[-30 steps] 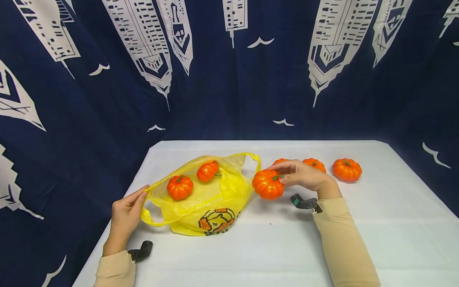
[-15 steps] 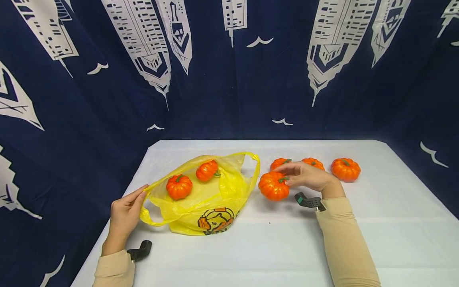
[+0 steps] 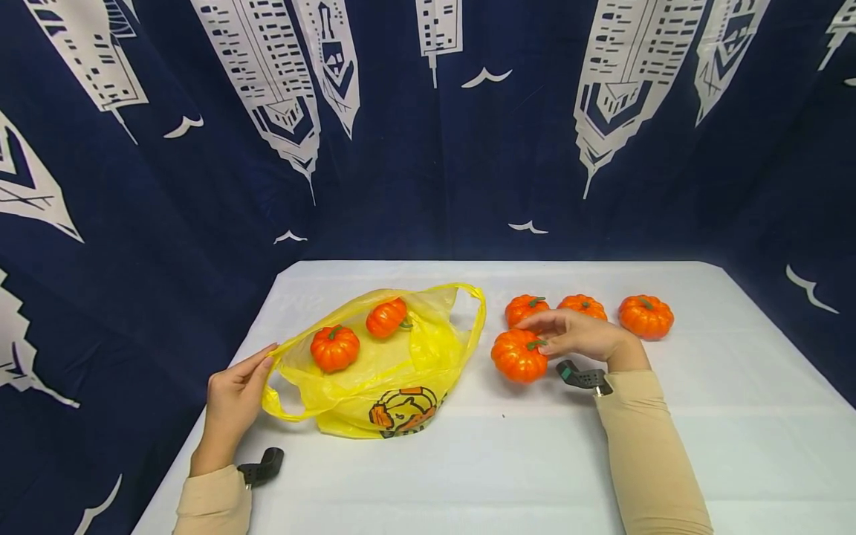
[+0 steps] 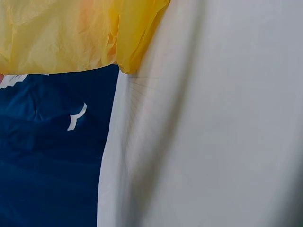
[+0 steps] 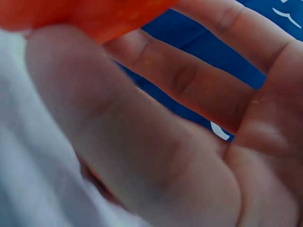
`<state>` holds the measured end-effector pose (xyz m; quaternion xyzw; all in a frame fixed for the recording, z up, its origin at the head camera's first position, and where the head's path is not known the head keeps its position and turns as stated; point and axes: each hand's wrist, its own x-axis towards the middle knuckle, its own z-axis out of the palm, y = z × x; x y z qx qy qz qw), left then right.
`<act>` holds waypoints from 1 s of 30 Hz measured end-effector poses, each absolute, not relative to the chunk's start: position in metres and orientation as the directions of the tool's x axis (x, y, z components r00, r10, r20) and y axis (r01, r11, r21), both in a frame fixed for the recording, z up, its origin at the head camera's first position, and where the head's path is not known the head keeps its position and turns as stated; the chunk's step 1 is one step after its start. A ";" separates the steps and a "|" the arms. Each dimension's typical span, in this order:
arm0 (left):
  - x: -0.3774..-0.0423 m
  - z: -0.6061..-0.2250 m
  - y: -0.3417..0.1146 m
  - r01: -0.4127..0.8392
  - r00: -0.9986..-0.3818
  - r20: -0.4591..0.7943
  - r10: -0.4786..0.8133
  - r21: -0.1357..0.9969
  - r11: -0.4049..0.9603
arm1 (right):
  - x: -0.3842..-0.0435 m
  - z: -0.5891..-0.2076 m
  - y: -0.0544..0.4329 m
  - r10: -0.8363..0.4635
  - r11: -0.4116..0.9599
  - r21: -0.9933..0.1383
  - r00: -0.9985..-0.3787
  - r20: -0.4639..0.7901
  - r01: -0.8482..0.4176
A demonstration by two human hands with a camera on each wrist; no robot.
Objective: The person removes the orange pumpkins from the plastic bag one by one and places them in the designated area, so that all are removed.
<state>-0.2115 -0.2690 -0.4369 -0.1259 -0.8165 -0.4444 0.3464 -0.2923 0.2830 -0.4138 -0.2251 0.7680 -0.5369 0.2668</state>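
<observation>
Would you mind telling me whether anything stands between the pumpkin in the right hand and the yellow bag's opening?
One handle of the yellow bag stands at the side facing the pumpkin in the right hand; no separate object is visible between them.

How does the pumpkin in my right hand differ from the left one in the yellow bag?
The right hand grips the held pumpkin outside the yellow bag; the left bagged pumpkin lies inside, untouched by either hand. The held pumpkin's stem points toward that hand; the left bagged pumpkin's stem sits at its top in the head view. Both are orange and ribbed, with green stems.
</observation>
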 end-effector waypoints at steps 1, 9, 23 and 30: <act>-0.212 -0.437 -0.269 0.511 -0.731 0.675 -0.104 0.641 0.573 | -0.292 -0.414 0.284 -0.629 0.326 -0.944 -0.757 -0.177 -0.051; -0.212 -0.438 -0.269 0.513 -0.727 0.678 -0.104 0.638 0.575 | -0.291 -0.416 0.289 -0.603 0.367 -0.930 -0.761 -0.239 0.001; -0.211 -0.436 -0.269 0.501 -0.740 0.664 -0.108 0.650 0.572 | -0.292 -0.422 0.295 -0.604 0.426 -0.903 -0.761 -0.238 -0.055; -0.210 -0.435 -0.269 0.482 -0.749 0.653 -0.114 0.654 0.583 | -0.294 -0.425 0.296 -0.599 0.465 -0.883 -0.758 -0.258 -0.067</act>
